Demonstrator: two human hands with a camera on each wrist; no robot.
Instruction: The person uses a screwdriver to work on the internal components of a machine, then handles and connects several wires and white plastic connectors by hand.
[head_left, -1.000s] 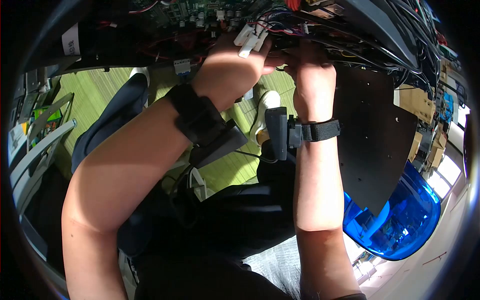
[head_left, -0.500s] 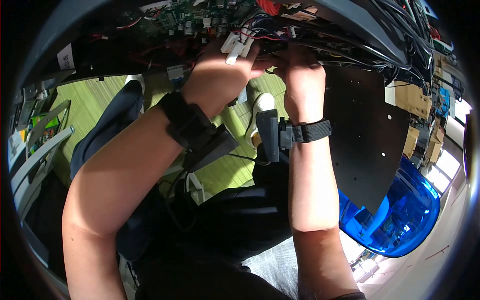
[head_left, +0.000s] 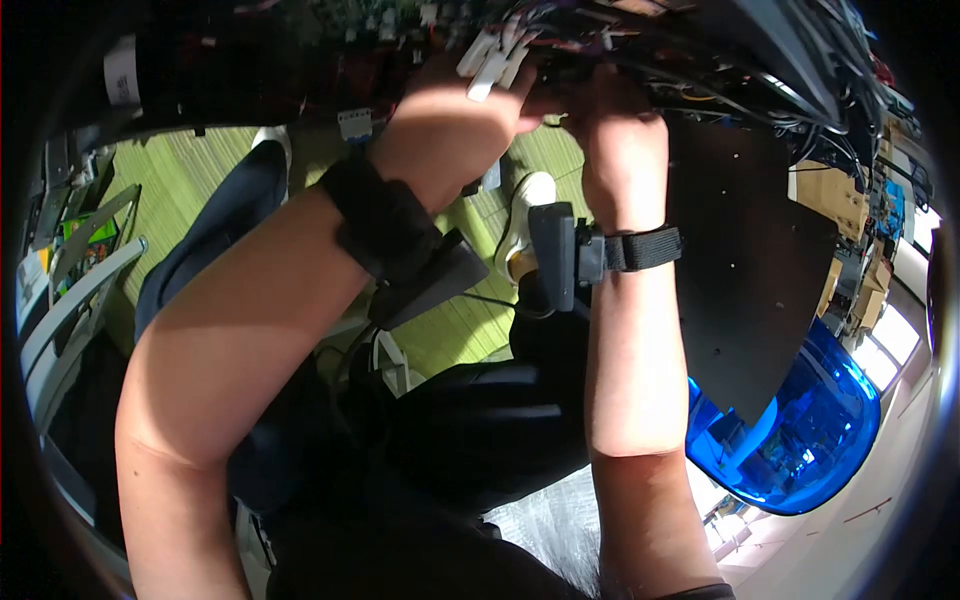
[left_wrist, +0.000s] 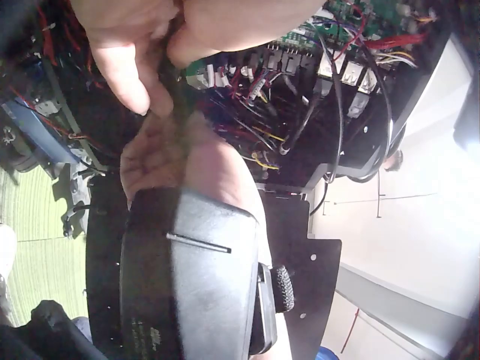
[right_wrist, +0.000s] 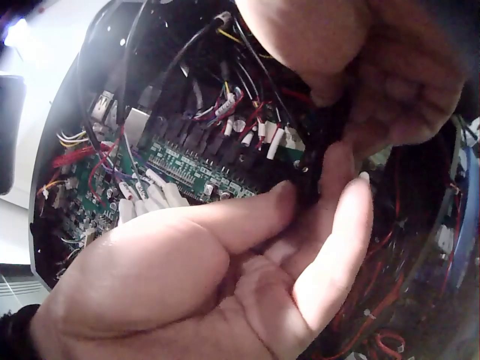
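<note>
Both hands meet inside a dark housing full of wiring. The left hand (head_left: 450, 125) pinches a small black part (right_wrist: 309, 174) between thumb and fingertips; white connectors (head_left: 490, 68) lie against its back. In the right wrist view the left hand (right_wrist: 225, 277) comes from the lower left, close beside a green circuit board (right_wrist: 176, 169). Fingers of the right hand (head_left: 625, 155) are curled by the same dark part, seen at the top right as the right hand (right_wrist: 390, 82). The left wrist view shows the left hand (left_wrist: 150, 45) above the right hand (left_wrist: 180, 161). Shadow hides the part's shape.
Black cables (left_wrist: 337, 112) loop beside the hands. A black perforated panel (head_left: 735, 270) hangs at the right, with a blue glossy shell (head_left: 800, 440) below it. Grey chair parts (head_left: 80, 300) stand at the left. A person's shoe (head_left: 272, 140) is on the green floor (head_left: 185, 170).
The head view has shifted, so the housing sits higher and looks darker than half a second ago. Both hands stay close together at about the same place on the wiring.
</note>
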